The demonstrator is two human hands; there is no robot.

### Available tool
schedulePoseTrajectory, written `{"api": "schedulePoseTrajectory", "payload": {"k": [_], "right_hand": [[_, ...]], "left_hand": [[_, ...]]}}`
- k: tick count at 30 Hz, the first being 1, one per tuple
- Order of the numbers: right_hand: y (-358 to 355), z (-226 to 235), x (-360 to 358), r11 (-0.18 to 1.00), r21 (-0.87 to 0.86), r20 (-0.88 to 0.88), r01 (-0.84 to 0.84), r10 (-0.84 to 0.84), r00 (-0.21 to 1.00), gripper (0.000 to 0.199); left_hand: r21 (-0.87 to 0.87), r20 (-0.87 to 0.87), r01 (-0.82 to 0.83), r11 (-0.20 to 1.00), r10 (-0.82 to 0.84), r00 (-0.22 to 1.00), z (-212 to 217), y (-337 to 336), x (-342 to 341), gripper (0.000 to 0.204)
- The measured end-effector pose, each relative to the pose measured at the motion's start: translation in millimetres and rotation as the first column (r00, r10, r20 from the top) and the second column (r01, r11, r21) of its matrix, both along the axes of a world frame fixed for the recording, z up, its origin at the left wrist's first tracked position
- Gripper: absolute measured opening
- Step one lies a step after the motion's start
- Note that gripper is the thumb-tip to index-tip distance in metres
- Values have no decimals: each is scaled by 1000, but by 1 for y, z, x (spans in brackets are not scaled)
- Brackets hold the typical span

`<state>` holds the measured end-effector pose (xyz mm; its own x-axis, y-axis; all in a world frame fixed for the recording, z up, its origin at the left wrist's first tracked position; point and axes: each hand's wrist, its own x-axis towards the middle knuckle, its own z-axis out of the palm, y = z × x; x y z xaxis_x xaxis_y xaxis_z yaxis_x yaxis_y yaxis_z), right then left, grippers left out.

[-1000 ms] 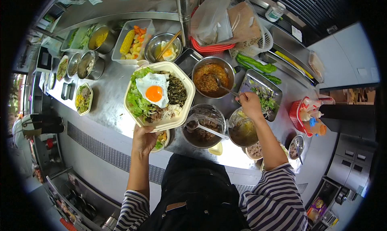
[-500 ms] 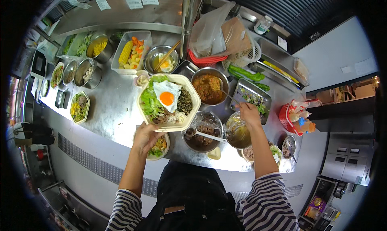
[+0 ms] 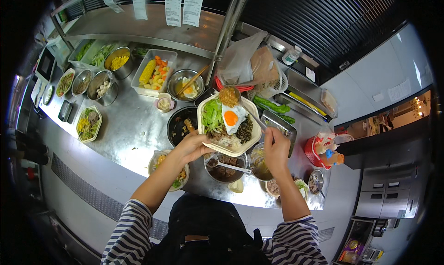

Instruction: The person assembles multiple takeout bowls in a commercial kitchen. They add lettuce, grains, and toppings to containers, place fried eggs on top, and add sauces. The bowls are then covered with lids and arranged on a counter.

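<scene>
My left hand (image 3: 192,146) grips the lower left edge of an eight-sided takeaway bowl (image 3: 227,152), raised above the counter. Inside it are lettuce (image 3: 213,117), a fried egg (image 3: 232,119), dark chopped greens (image 3: 244,132), rice and some meat. In my right hand (image 3: 277,149) is the handle of a ladle (image 3: 253,114), closed between the fingers. Its head holds a heap of orange-brown chunky sauce (image 3: 228,97) over the bowl's far rim, just beyond the egg. The sauce pot behind is mostly hidden by the bowl.
Close by are a black pan (image 3: 172,130), a meat bowl with a white spoon (image 3: 233,168), and a filled bowl (image 3: 155,165). Farther back stand a vegetable tub (image 3: 138,90) and a steel bowl with egg and chopsticks (image 3: 172,90). A red basket (image 3: 311,155) holds bottles at right.
The ladle has risen out of the sauce pot, loaded, and come over the bowl. The bowl has shifted right, uncovering the black pan. The whole view has turned slightly.
</scene>
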<state>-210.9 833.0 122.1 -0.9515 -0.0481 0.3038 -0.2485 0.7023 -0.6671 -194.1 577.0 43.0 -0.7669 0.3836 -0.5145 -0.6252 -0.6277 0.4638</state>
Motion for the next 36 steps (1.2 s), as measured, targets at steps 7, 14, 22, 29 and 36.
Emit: {"api": "schedulePoseTrajectory", "payload": {"k": [7, 14, 22, 29, 36], "right_hand": [[-2, -2, 9, 987, 152, -305, 48, 1, 952, 12], [4, -9, 9, 919, -367, 240, 144, -56, 969, 24], [9, -27, -5, 628, -687, 544, 366, 110, 832, 27], [-6, -112, -31, 950, 306, 132, 67, -112, 985, 20], [-39, -117, -20, 887, 437, 380, -152, -29, 925, 21]], "left_hand": [[56, -62, 39, 998, -35, 997, -3, -9, 2, 49], [50, -126, 31, 998, -25, 992, -2, -21, 9, 49], [95, -161, -76, 993, 90, 983, -12, -75, 50, 60], [-229, -62, -284, 931, 277, 959, 16, -149, 124, 65], [-231, -39, -433, 871, 436, 899, 29, -153, 150, 65]]}}
